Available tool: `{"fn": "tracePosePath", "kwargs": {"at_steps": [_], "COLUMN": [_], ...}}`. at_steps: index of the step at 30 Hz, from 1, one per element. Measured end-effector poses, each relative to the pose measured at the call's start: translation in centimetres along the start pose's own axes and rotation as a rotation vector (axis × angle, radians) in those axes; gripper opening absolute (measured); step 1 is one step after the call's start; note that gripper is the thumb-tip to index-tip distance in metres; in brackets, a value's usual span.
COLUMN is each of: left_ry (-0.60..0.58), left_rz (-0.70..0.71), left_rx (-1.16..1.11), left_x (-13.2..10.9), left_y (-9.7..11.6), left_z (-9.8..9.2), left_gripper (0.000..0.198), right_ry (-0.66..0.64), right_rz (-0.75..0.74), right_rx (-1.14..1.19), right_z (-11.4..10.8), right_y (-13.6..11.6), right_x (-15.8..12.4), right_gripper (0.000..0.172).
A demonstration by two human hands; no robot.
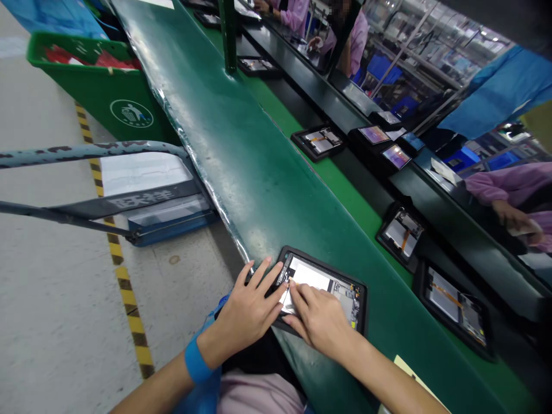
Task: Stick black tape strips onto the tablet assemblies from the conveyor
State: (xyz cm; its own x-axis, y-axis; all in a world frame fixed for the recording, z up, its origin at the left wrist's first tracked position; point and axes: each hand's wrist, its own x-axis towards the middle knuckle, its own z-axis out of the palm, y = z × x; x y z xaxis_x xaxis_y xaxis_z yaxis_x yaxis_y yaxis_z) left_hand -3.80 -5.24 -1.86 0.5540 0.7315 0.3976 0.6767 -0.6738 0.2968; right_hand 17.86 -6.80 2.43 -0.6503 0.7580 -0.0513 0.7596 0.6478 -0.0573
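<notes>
An opened tablet [332, 284] in a black tray lies on the green bench [241, 144] in front of me, its white battery and circuit boards showing. My left hand [250, 307] rests flat on the tablet's near left end, fingers spread. My right hand [317, 316] lies over the tablet's near edge, its fingers bent and the index fingertip pressing on the white panel near the left corner. Neither hand visibly holds anything. A blue band [196, 362] circles my left wrist.
Several more opened tablets in trays [319, 141] [457, 305] lie along the conveyor to the right. Across it, people in pink sleeves [509, 187] work. A green bin [97, 86] and a trolley with a blue tray [168, 221] stand on the floor at left.
</notes>
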Motion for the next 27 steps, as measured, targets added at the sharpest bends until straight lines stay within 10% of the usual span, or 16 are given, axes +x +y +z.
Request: {"fn": "tracePosePath", "kwargs": {"at_steps": [27], "left_ry": [-0.031], "left_rz": [-0.019], "left_rx": [-0.047], "left_x": [-0.2], "left_y": [-0.5], "left_z": [-0.4], "left_gripper": [0.040], "right_ry": [0.043], "right_rz": [-0.022], "right_rx": [0.084], "right_z": [-1.6], "right_y": [1.5], "right_x": [0.3], "right_gripper": [0.035]}}
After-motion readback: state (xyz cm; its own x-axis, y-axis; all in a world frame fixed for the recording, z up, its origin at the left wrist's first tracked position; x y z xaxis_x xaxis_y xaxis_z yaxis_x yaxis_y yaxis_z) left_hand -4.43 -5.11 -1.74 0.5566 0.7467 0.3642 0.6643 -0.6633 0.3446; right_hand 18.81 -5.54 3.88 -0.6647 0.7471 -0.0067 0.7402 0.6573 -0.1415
